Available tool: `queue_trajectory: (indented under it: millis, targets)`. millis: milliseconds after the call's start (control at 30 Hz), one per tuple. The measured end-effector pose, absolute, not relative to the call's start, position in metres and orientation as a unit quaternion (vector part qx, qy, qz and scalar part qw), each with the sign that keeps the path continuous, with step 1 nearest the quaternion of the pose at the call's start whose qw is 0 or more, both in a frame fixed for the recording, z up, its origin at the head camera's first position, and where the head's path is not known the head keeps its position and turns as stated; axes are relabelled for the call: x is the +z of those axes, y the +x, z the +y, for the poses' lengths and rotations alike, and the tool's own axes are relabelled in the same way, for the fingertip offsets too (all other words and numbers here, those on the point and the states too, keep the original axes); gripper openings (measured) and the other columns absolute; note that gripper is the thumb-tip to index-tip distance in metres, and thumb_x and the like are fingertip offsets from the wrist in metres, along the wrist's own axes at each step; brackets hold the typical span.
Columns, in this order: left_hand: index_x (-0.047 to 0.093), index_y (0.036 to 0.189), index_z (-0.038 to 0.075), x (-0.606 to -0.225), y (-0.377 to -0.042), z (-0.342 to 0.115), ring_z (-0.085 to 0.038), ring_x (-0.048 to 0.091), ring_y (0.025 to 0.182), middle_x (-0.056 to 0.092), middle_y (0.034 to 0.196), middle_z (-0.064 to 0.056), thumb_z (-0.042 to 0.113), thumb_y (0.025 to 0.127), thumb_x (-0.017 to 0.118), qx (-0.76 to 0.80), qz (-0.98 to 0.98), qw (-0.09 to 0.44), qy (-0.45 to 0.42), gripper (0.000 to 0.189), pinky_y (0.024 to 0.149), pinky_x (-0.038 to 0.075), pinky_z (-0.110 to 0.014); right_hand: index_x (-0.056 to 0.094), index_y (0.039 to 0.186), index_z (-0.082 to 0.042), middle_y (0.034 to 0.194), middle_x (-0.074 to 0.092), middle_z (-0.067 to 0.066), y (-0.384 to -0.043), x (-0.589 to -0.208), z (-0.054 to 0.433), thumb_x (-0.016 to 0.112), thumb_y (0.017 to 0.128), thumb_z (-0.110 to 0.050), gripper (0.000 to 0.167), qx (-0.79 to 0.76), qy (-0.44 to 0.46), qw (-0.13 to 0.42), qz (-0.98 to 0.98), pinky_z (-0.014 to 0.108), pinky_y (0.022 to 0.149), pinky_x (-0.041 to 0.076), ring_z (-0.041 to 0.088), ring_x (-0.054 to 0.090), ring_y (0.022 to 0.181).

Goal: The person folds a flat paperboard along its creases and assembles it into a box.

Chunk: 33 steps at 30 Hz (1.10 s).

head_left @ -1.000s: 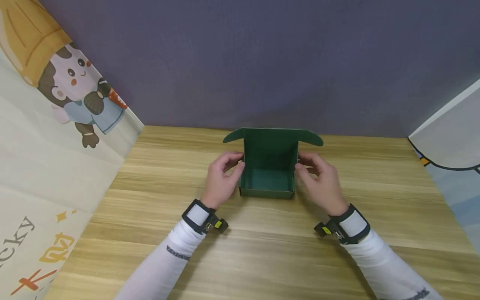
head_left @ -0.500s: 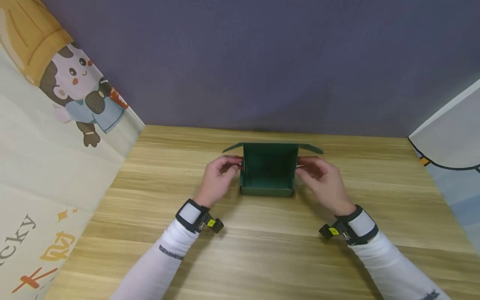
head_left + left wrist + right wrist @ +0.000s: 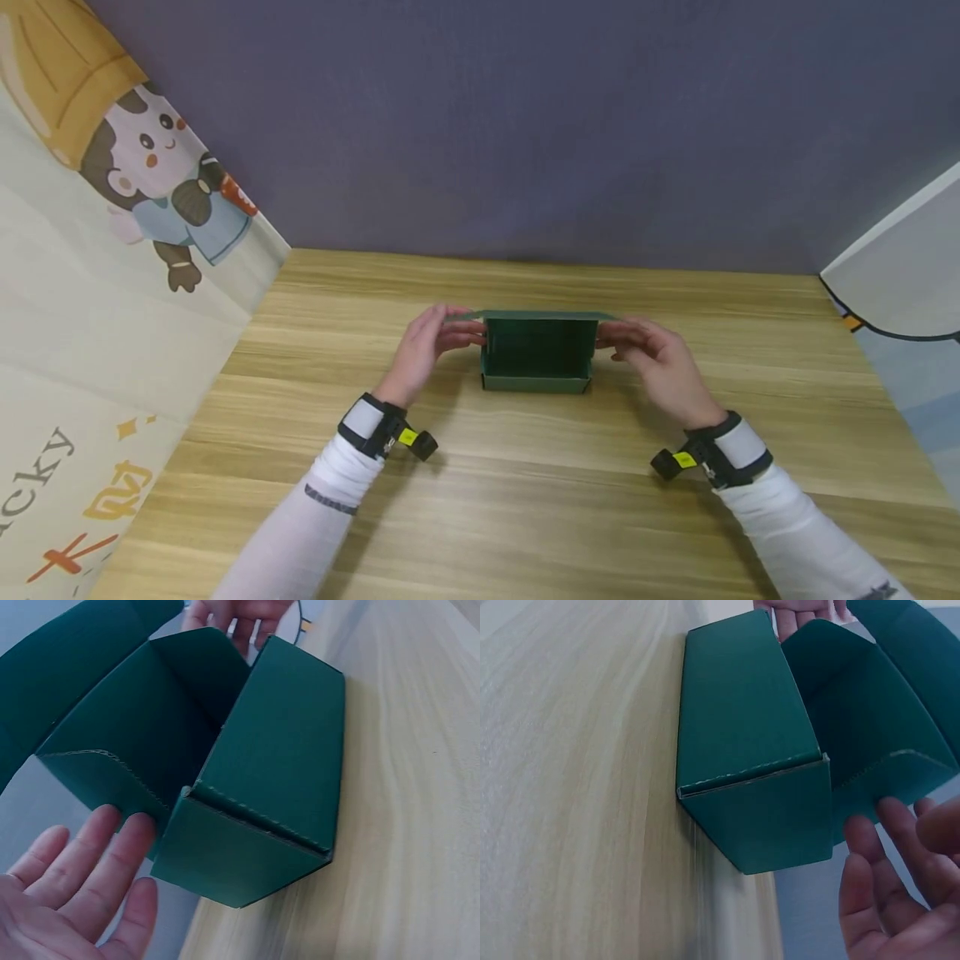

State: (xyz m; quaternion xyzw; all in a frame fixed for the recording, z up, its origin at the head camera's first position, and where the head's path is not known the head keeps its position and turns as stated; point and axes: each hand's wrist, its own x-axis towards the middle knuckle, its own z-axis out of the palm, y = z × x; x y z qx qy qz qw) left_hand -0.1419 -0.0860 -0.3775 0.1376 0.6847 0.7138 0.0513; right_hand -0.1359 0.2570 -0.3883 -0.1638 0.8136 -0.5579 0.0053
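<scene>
A small green cardboard box [image 3: 536, 385] stands on the table with its front low and its lid [image 3: 540, 316] partly lowered over the dark interior. At its left side is my left hand [image 3: 420, 350]; the fingers are nearly straight, and their tips touch the left side panel [image 3: 97, 778] in the left wrist view. My right hand [image 3: 663, 371] is at the opposite side. Its loosely bent fingers touch the right side panel [image 3: 896, 778], and nothing is pinched. Ear-like flaps stick out from both ends of the lid, above the fingers.
The wooden table [image 3: 525, 500] ends at a dark purple backdrop [image 3: 525, 125]. A cloth with a cartoon figure [image 3: 172, 183] hangs at the left. Another pale printed cloth [image 3: 907, 267] bounds the right side.
The lid has tipped forward and down from nearly upright. Both hands have shifted slightly outward, and the left fingers have straightened. The box's base has stayed in place.
</scene>
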Motion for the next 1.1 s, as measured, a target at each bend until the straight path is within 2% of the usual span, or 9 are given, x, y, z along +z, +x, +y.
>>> queue_trajectory:
  millis: [100, 267, 367, 567, 700, 800, 900, 1100]
  targets:
    - [0.05, 0.126, -0.002, -0.374, -0.143, -0.089, -0.042, 0.064, 0.106, 0.064, 0.119, -0.026, 0.05, 0.104, 0.018, 0.701, 0.695, 0.066, 0.147, 0.065, 0.102, 0.046, -0.047, 0.058, 0.124, -0.008, 0.12, 0.066, 0.005, -0.139, -0.39, 0.261, 0.043, 0.103, -0.013, 0.026, -0.592, -0.167, 0.031, 0.788, 0.029, 0.084, 0.053, 0.021, 0.063, 0.109]
    - [0.05, 0.129, -0.002, -0.368, -0.144, -0.09, -0.04, 0.065, 0.106, 0.066, 0.118, -0.022, 0.056, 0.102, 0.016, 0.673, 0.721, 0.084, 0.139, 0.072, 0.102, 0.045, -0.051, 0.053, 0.128, -0.004, 0.124, 0.066, 0.006, -0.141, -0.391, 0.267, 0.036, 0.106, -0.025, 0.034, -0.682, -0.162, 0.099, 0.706, 0.028, 0.091, 0.049, 0.023, 0.06, 0.117]
    - [0.053, 0.129, 0.003, -0.362, -0.144, -0.09, -0.037, 0.066, 0.104, 0.067, 0.119, -0.016, 0.06, 0.101, 0.021, 0.652, 0.743, 0.088, 0.119, 0.071, 0.099, 0.045, -0.055, 0.053, 0.129, -0.006, 0.127, 0.064, 0.004, -0.141, -0.386, 0.269, 0.03, 0.107, -0.034, 0.042, -0.707, -0.158, 0.132, 0.677, 0.029, 0.094, 0.048, 0.024, 0.059, 0.119]
    - [0.055, 0.128, 0.011, -0.354, -0.147, -0.091, -0.034, 0.066, 0.1, 0.066, 0.121, -0.01, 0.062, 0.097, 0.037, 0.636, 0.758, 0.112, 0.091, 0.063, 0.097, 0.043, -0.059, 0.048, 0.132, 0.003, 0.133, 0.056, -0.001, -0.14, -0.367, 0.267, 0.024, 0.105, -0.046, 0.061, -0.668, -0.152, 0.151, 0.713, 0.031, 0.096, 0.048, 0.018, 0.061, 0.116]
    - [0.055, 0.127, 0.008, -0.348, -0.147, -0.088, -0.035, 0.065, 0.103, 0.068, 0.115, -0.011, 0.061, 0.093, 0.049, 0.632, 0.76, 0.135, 0.076, 0.063, 0.097, 0.043, -0.059, 0.046, 0.134, 0.004, 0.139, 0.049, 0.008, -0.137, -0.353, 0.265, 0.029, 0.104, -0.048, 0.063, -0.618, -0.143, 0.156, 0.757, 0.036, 0.099, 0.048, 0.008, 0.055, 0.12]
    - [0.055, 0.126, 0.008, -0.344, -0.147, -0.084, -0.036, 0.064, 0.106, 0.068, 0.114, -0.01, 0.056, 0.092, 0.056, 0.627, 0.762, 0.147, 0.065, 0.059, 0.096, 0.045, -0.057, 0.047, 0.133, 0.002, 0.138, 0.047, 0.014, -0.134, -0.345, 0.262, 0.036, 0.102, -0.048, 0.06, -0.598, -0.125, 0.162, 0.775, 0.039, 0.1, 0.048, 0.009, 0.055, 0.118]
    - [0.057, 0.123, 0.012, -0.342, -0.145, -0.081, -0.038, 0.063, 0.104, 0.067, 0.108, -0.01, 0.052, 0.09, 0.061, 0.62, 0.767, 0.153, 0.058, 0.052, 0.093, 0.047, -0.055, 0.048, 0.133, -0.002, 0.134, 0.051, 0.011, -0.132, -0.342, 0.259, 0.042, 0.101, -0.048, 0.057, -0.575, -0.107, 0.165, 0.794, 0.042, 0.101, 0.047, 0.011, 0.059, 0.113]
    - [0.056, 0.125, 0.018, -0.342, -0.142, -0.08, -0.025, 0.061, 0.105, 0.066, 0.109, -0.006, 0.051, 0.086, 0.068, 0.589, 0.79, 0.159, 0.061, 0.053, 0.092, 0.048, -0.051, 0.052, 0.131, -0.012, 0.133, 0.053, 0.003, -0.129, -0.341, 0.257, 0.048, 0.097, -0.051, 0.052, -0.523, -0.095, 0.166, 0.831, 0.048, 0.102, 0.045, 0.015, 0.051, 0.122]
